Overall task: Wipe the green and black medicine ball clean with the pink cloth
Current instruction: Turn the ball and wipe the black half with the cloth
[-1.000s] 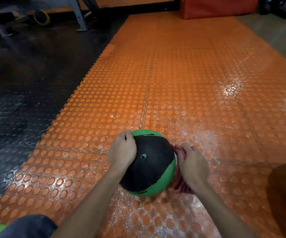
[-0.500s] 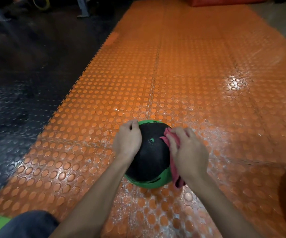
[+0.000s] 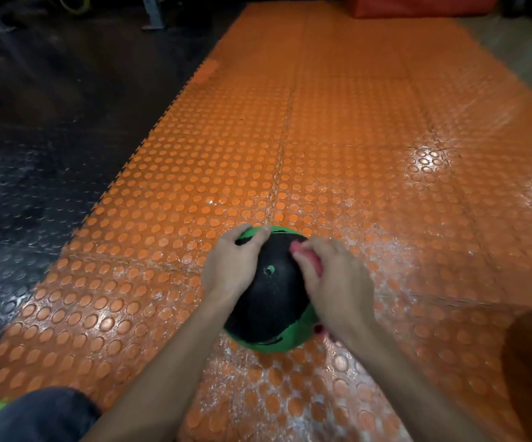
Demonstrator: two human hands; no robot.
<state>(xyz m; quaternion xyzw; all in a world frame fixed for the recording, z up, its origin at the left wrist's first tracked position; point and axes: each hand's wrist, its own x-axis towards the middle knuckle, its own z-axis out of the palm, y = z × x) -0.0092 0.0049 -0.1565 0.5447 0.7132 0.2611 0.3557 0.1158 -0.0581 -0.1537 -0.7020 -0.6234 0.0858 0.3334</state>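
The green and black medicine ball (image 3: 267, 301) sits on the orange studded floor mat (image 3: 354, 154) in front of me, black side up with a small green valve spot. My left hand (image 3: 231, 266) rests on the ball's upper left side, fingers spread over the green top edge. My right hand (image 3: 331, 282) presses the pink cloth (image 3: 307, 258) against the ball's upper right side, its fingers curled over the cloth. Most of the cloth is hidden under that hand; a small pink end shows below the wrist.
Black studded flooring (image 3: 35, 186) lies to the left of the mat. Metal frame legs (image 3: 153, 14) stand at the far left, a red pad (image 3: 417, 4) at the far end. My knee in dark fabric (image 3: 41, 413) is at the bottom left.
My right hand has carried the cloth from the ball's lower right side up onto its upper right. The left hand has slid slightly toward the top of the ball.
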